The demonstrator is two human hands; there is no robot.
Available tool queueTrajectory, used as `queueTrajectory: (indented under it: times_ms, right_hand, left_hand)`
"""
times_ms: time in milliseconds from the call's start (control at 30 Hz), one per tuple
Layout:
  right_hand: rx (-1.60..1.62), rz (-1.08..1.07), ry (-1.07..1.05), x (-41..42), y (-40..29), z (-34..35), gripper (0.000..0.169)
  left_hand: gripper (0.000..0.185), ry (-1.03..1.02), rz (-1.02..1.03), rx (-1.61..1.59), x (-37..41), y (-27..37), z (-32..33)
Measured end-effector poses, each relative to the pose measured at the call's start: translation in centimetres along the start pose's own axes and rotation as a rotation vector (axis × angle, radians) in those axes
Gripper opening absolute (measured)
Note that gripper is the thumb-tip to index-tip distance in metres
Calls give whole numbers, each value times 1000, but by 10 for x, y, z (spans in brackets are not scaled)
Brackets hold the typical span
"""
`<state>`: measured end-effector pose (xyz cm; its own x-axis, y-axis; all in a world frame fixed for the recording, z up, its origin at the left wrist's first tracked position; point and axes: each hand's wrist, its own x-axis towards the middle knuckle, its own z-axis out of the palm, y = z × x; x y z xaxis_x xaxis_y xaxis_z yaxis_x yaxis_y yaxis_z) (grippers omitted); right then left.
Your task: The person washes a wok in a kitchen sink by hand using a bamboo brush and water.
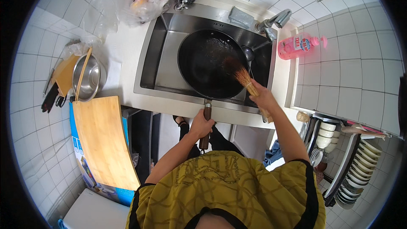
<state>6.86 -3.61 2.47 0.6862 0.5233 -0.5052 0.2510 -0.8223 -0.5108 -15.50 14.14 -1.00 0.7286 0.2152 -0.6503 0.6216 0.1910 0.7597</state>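
A dark wok [206, 66] rests over a stainless steel sink [168, 54], its inside facing up and wet near the far rim. My left hand [201, 124] is closed around the wok's wooden handle [206, 114], which points towards me. With my right hand [263, 96] I grip a bamboo wok brush [244, 78]; its dark bristle ends are on or just above the right part of the wok's inner surface. Beside the wok's right rim, a metal ladle [248, 53] lies in the sink, partly hidden by the wok.
Behind the sink are a faucet [273, 20] and a grey sponge [241, 17]. A pink soap bottle [295, 46] stands right. To the left are plastic bags [143, 3], a steel bowl [89, 78] with chopsticks, knives and a wooden board [103, 143]. Stacked dishes [359, 171] sit lower right.
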Motion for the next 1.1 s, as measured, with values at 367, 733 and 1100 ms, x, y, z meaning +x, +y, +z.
queueTrajectory:
  times_ms: [367,733,1100]
  right_hand:
    - [821,98,86,-27,-4,41,76]
    - [872,62,99,-35,1,58,76]
    - [928,32,101,-46,7,79,75]
  left_hand:
    - [27,134,-52,337,-35,46,-37]
    - [35,410,-27,758,-45,50,-60]
    - [42,513,-52,997,-56,49,-64]
